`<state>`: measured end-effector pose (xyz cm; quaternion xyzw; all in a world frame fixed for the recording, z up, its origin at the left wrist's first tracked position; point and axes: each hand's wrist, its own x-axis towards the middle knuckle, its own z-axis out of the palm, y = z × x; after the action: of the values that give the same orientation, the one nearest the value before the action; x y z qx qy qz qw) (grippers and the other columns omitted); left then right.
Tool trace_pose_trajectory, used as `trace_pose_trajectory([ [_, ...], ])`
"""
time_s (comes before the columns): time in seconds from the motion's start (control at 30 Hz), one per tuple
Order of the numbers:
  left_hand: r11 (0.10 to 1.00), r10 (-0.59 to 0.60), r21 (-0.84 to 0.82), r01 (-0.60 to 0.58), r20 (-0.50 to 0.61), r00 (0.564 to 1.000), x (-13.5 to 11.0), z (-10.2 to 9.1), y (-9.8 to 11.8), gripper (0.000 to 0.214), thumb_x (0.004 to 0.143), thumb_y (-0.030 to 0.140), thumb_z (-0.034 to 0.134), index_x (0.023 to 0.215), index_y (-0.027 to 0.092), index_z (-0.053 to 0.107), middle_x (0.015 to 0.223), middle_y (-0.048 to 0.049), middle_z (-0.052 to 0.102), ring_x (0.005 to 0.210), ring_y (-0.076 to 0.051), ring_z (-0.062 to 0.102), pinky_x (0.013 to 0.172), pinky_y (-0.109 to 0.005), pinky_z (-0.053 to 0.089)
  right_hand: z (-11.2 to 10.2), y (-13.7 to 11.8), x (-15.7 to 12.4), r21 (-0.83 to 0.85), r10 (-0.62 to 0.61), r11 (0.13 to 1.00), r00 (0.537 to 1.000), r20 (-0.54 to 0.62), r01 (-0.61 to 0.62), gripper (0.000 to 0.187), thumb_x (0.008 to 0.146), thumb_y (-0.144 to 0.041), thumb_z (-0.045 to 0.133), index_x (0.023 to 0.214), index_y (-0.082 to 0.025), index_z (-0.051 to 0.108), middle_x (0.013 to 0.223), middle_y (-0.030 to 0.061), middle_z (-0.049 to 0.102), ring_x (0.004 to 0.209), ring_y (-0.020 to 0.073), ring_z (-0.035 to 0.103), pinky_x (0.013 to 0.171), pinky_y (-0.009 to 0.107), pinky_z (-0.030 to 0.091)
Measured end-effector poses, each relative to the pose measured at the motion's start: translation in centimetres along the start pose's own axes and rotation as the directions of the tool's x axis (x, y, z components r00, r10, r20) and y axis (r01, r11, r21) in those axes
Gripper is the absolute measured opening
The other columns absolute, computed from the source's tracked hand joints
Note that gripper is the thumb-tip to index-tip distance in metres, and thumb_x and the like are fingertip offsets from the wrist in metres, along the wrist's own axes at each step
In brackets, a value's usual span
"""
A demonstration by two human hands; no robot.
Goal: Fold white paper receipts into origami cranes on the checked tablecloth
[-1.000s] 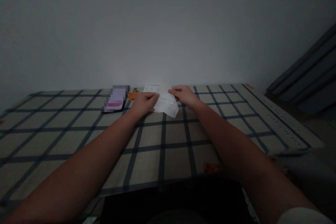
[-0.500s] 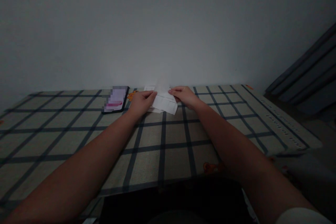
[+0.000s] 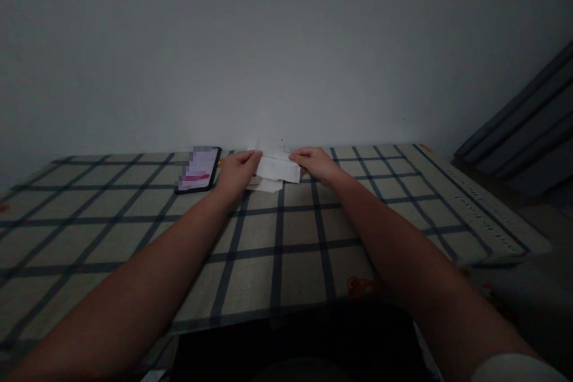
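Centrally, white paper (image 3: pixel 278 169), left hand (image 3: pixel 239 169) pinching its left side, right hand (image 3: pixel 315 163) pinching its right side

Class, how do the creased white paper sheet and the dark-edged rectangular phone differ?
The creased white paper sheet is pinched by the left hand and right hand; the dark-edged rectangular phone lies untouched on beige checked cloth. The paper looks thin, the phone rigid. Both are near the grey wall.

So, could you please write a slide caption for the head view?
Two bare hands hold white paper over a checked cloth, a phone lying to their left.
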<state>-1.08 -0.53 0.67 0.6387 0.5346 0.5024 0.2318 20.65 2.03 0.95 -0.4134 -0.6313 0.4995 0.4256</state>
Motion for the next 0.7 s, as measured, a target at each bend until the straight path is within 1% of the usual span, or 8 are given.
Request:
trace_pose_trajectory([
  [0.13, 0.999, -0.008, -0.051, 0.007, -0.020, 1.000, -0.09, 0.02, 0.28, 0.032, 0.080, 0.045, 0.061, 0.063, 0.017, 0.063, 0.054, 0.0016, 0.050, 0.054, -0.013, 0.044, 0.052, -0.025, 0.033, -0.06, -0.13, 0.06, -0.074, -0.075, 0.995, 0.993, -0.096, 0.068, 0.012, 0.084, -0.027, 0.067, 0.081, -0.016, 0.070, 0.069, 0.0025, 0.065, 0.054, 0.0109, 0.054, 0.050, 0.025, 0.044],
  [0.17, 0.998, -0.006, -0.056, 0.005, -0.020, 1.000, -0.12, 0.04, 0.28, 0.033, 0.080, 0.045, 0.061, 0.062, 0.018, 0.062, 0.054, 0.0020, 0.048, 0.053, -0.013, 0.043, 0.052, -0.025, 0.033, -0.05, -0.13, 0.07, -0.082, -0.082, 0.994, 0.991, -0.104, 0.073, 0.013, 0.084, -0.028, 0.067, 0.082, -0.016, 0.070, 0.069, 0.0025, 0.066, 0.055, 0.0109, 0.054, 0.050, 0.025, 0.044],
  [0.23, 0.996, -0.019, -0.084, 0.016, -0.025, 1.000, -0.18, 0.10, 0.15, 0.034, 0.079, 0.046, 0.062, 0.062, 0.018, 0.061, 0.055, 0.0023, 0.048, 0.053, -0.012, 0.043, 0.051, -0.025, 0.033, -0.04, -0.02, 0.14, -0.072, -0.073, 0.995, 0.994, -0.084, 0.067, 0.010, 0.084, -0.026, 0.066, 0.084, -0.017, 0.070, 0.071, 0.0023, 0.066, 0.056, 0.0110, 0.055, 0.051, 0.025, 0.046],
  [0.33, 0.986, -0.063, -0.157, 0.055, -0.046, 0.997, -0.21, 0.22, -0.13, 0.032, 0.078, 0.047, 0.064, 0.066, 0.017, 0.063, 0.059, 0.0020, 0.050, 0.054, -0.012, 0.043, 0.049, -0.024, 0.032, -0.10, 0.27, 0.38, -0.040, -0.048, 0.998, 0.998, -0.039, 0.047, 0.006, 0.085, -0.020, 0.064, 0.083, -0.017, 0.069, 0.069, 0.0018, 0.066, 0.055, 0.0111, 0.055, 0.053, 0.025, 0.048],
  [0.4, 0.982, -0.074, -0.176, 0.062, -0.059, 0.996, -0.18, 0.29, -0.24, 0.031, 0.078, 0.047, 0.064, 0.068, 0.017, 0.065, 0.059, 0.0019, 0.051, 0.054, -0.012, 0.042, 0.049, -0.024, 0.032, -0.16, 0.39, 0.52, -0.032, -0.049, 0.998, 0.998, -0.045, 0.048, 0.006, 0.085, -0.020, 0.064, 0.081, -0.017, 0.068, 0.064, 0.0014, 0.064, 0.053, 0.0112, 0.054, 0.051, 0.025, 0.048],
  [0.6, 0.994, -0.058, -0.096, 0.051, -0.067, 0.996, 0.08, 0.20, -0.25, 0.033, 0.078, 0.047, 0.063, 0.063, 0.018, 0.062, 0.055, 0.0027, 0.047, 0.053, -0.012, 0.042, 0.049, -0.024, 0.032, -0.48, 0.17, 0.21, -0.077, -0.027, 0.997, 0.999, -0.047, 0.024, 0.010, 0.086, -0.025, 0.064, 0.080, -0.018, 0.066, 0.054, -0.0016, 0.056, 0.047, 0.0101, 0.047, 0.045, 0.024, 0.040],
  [0.67, 0.996, -0.053, -0.072, 0.048, -0.071, 0.996, 0.16, 0.12, -0.31, 0.034, 0.079, 0.048, 0.062, 0.063, 0.018, 0.062, 0.054, 0.0023, 0.048, 0.053, -0.013, 0.042, 0.048, -0.024, 0.032, -0.65, 0.11, 0.00, -0.110, -0.024, 0.994, 0.998, -0.055, 0.018, 0.014, 0.086, -0.029, 0.066, 0.076, -0.019, 0.063, 0.052, -0.0023, 0.053, 0.045, 0.0102, 0.045, 0.044, 0.025, 0.038],
  [0.7, 0.997, -0.048, -0.058, 0.044, -0.066, 0.997, 0.18, 0.08, -0.35, 0.034, 0.079, 0.048, 0.062, 0.064, 0.017, 0.063, 0.055, 0.0018, 0.049, 0.053, -0.013, 0.044, 0.049, -0.024, 0.032, -0.73, 0.11, -0.06, -0.131, -0.027, 0.991, 0.998, -0.058, 0.019, 0.019, 0.087, -0.033, 0.066, 0.073, -0.020, 0.061, 0.051, -0.0024, 0.052, 0.045, 0.0100, 0.044, 0.044, 0.025, 0.036],
])
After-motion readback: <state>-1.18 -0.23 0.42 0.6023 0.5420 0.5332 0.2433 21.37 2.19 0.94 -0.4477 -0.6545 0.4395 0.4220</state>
